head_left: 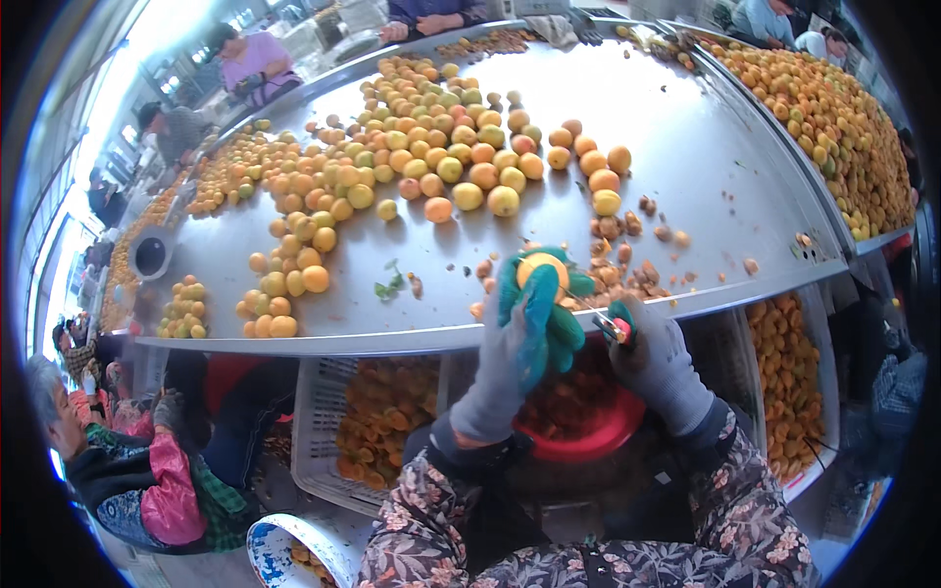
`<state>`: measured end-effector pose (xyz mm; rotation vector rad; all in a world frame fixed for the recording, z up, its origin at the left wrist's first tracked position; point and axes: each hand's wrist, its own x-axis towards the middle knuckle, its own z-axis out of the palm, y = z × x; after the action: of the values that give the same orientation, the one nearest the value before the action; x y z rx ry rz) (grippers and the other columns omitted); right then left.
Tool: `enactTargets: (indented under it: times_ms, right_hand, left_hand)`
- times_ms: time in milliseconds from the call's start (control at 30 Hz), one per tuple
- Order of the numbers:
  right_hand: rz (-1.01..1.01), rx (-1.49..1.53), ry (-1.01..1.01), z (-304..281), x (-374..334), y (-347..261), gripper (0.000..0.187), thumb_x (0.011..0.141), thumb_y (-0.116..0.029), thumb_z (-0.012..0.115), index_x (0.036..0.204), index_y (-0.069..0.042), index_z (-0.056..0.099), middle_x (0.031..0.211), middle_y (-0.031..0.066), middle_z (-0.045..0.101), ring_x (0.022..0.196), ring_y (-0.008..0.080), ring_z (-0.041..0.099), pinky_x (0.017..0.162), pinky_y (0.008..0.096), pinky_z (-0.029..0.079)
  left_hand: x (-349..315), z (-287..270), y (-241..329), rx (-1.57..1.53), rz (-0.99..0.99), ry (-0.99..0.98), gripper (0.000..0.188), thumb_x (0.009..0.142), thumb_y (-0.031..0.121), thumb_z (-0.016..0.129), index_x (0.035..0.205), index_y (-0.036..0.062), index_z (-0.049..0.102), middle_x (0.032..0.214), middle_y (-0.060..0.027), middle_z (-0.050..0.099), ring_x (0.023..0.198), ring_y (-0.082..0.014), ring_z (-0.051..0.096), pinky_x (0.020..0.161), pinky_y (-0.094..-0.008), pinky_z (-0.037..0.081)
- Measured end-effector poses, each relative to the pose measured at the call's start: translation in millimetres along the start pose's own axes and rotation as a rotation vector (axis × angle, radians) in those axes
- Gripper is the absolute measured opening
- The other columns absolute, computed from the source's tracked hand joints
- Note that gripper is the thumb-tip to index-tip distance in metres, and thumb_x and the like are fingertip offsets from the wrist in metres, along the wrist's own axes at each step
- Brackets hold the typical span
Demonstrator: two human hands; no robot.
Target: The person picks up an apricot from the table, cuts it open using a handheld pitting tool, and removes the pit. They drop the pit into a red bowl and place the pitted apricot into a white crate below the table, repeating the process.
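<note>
My left hand [529,323], in a grey glove with green coated fingers, is raised over the table's near edge. Its fingers are closed round an orange-yellow apricot [541,267]. Close on its right, my right hand [655,358], gloved alike, grips a small knife [618,330] with a red and green handle. The thin blade points up and left toward the left hand; I see a gap between blade and fruit. Behind both hands, brown apricot pits [610,227] and wet scraps lie on the metal table [686,196]. Under the hands, a red basin [578,446] holds dark orange pieces.
Whole apricots [431,147] spread across the table's middle and left. A white crate [319,431] of apricot halves stands below left, another crate [818,392] below right. A white bucket [270,549] is lower left. A co-worker [167,480] sits at left; others work beyond.
</note>
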<state>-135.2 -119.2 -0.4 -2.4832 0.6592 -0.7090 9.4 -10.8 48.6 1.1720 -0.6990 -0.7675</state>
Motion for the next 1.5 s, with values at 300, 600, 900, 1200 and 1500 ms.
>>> enactTargets:
  times_ms: [300, 600, 900, 1200, 1500]
  right_hand:
    - [-0.05, -0.081, 0.038, 0, -14, 6, 0.015, 0.085, -0.017, 0.056, 0.094, -0.006, 0.054, 0.073, 0.0159, 0.057, 0.066, 0.0384, 0.058, 0.056, 0.0468, 0.045]
    - [0.093, 0.77, 0.065, -33, -11, -16, 0.057, 0.089, -0.021, 0.06, 0.137, 0.002, 0.04, 0.082, 0.0041, 0.062, 0.067, 0.0082, 0.055, 0.061, 0.0238, 0.046]
    - [-0.386, 0.087, -0.044, -45, 5, -12, 0.059, 0.071, -0.015, 0.07, 0.125, 0.001, 0.051, 0.096, 0.0167, 0.063, 0.08, 0.0338, 0.064, 0.068, 0.0403, 0.051]
    - [-0.253, 0.364, 0.097, -17, -13, 3, 0.05, 0.079, -0.01, 0.064, 0.125, 0.004, 0.05, 0.095, 0.018, 0.064, 0.075, 0.0305, 0.066, 0.064, 0.0335, 0.051]
    - [0.544, 1.277, 0.435, 39, 17, 3, 0.031, 0.098, -0.029, 0.049, 0.111, -0.002, 0.058, 0.08, 0.0035, 0.063, 0.066, 0.0104, 0.061, 0.059, 0.0236, 0.051]
  left_hand:
    - [-2, 1, -16, -0.408, -0.172, -0.052, 0.061, 0.099, 0.054, 0.029, 0.099, 0.0027, 0.062, 0.066, -0.0088, 0.064, 0.037, -0.0119, 0.045, 0.035, -0.0242, 0.037]
    - [-1, -15, -26, -0.257, -0.156, -0.035, 0.056, 0.095, 0.06, 0.035, 0.099, 0.0093, 0.059, 0.067, -0.0073, 0.065, 0.042, -0.0113, 0.052, 0.033, -0.0211, 0.038]
    - [-4, 3, -79, 0.807, 0.709, -0.168, 0.058, 0.087, 0.04, 0.066, 0.129, 0.0041, 0.048, 0.105, -0.0115, 0.06, 0.081, -0.0166, 0.062, 0.065, -0.0309, 0.052]
    - [-15, 21, -66, -0.138, -0.042, -0.211, 0.057, 0.084, 0.018, 0.069, 0.131, -0.0009, 0.041, 0.098, -0.0155, 0.06, 0.076, -0.0277, 0.062, 0.066, -0.0357, 0.05]
    - [-6, 20, -50, 0.262, 0.045, 0.069, 0.042, 0.099, 0.04, 0.039, 0.103, 0.0035, 0.059, 0.068, -0.0043, 0.06, 0.057, -0.0133, 0.058, 0.049, -0.0235, 0.045]
